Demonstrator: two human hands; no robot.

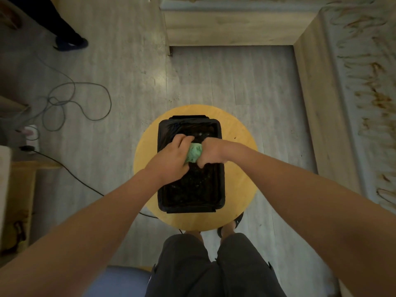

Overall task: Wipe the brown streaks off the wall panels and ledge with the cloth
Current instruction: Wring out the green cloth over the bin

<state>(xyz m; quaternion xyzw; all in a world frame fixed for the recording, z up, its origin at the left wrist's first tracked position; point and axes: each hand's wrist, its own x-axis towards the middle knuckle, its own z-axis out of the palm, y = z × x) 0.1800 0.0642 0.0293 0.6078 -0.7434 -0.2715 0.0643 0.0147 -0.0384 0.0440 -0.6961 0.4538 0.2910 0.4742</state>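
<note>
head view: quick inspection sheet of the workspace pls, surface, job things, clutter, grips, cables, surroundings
surface: round yellow stool top; a black tub stands on it, dark and wet inside
job's things: green cloth bunched up above the tub; brown streaks on the right wall panel; far panel faintly marked too
clutter: blue rounded object at the bottom edge, cannot tell what it is
grips: left hand and right hand each hold one end of the cloth
cables: grey cable looped on the floor; black cable runs toward the stool; white power strip
surroundings: another person's shoe at top left
</note>
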